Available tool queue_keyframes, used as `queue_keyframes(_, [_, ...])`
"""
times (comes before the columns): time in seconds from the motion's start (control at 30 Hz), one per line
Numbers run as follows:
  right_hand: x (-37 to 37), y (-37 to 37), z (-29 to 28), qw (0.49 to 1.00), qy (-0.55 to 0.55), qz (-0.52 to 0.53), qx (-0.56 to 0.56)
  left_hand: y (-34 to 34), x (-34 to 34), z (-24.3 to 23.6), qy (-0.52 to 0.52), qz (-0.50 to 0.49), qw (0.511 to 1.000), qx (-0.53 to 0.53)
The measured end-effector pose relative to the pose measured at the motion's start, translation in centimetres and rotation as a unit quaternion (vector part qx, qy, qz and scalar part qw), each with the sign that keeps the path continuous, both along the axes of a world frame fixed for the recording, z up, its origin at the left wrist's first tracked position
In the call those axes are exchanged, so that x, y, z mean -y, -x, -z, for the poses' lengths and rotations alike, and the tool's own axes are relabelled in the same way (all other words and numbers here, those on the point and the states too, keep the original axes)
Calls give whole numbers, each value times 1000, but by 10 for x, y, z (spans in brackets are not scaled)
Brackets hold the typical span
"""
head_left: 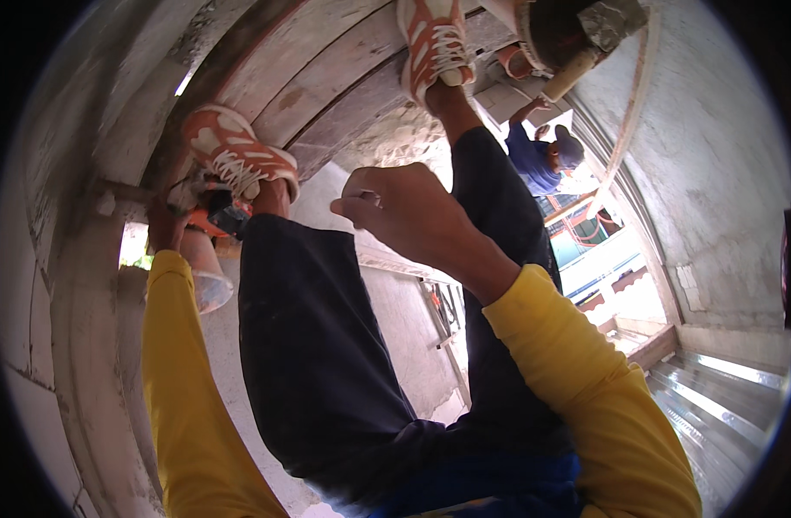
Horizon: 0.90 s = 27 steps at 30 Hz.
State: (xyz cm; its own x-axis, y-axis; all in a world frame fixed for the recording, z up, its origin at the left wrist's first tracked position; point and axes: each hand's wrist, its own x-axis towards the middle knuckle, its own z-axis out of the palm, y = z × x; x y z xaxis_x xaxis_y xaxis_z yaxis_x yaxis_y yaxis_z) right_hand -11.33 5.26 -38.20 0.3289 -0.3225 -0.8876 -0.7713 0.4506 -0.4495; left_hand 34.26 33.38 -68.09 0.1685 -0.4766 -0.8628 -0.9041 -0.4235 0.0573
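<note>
My right hand [404, 207] is raised over the gap between my knees. Its fingers are curled in with the thumb against them, and whatever may be inside is hidden. At the far left, my left hand [166, 224] reaches down beside a wooden post, close to my left shoe. An orange and black tool [220, 213] with a grey metal part lies right against that hand and the shoe. The left fingers are mostly hidden, so I cannot tell whether they grip the tool. Both forearms wear yellow sleeves.
My shoes rest on wooden planks [326, 65]. Below the left hand is a pale bucket [207, 276]. A dark container [551, 39], a wooden handle [570, 76] and a reddish cup [514, 61] are at upper right. Lower down is a person [542, 160] in blue; corrugated sheets [715, 414] lie lower right.
</note>
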Motion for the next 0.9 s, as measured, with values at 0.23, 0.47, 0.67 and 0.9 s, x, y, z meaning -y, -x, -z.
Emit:
queue_keyframes(0.23, [-15,5,14,997,72,1,27,-17,-42,20,9,35,998,41])
queue_keyframes(0.47, [-19,0,12,996,85,23,27,-37,-66,58,5,143,984,106])
queue_keyframes(0.67, [0,-8,2,992,64,-105,19,-100,-5,-8,252,391,883,61])
queue_keyframes(0.9, [0,-17,-56,988,105,102,53,91,213,-268,108,-468,829,-286])
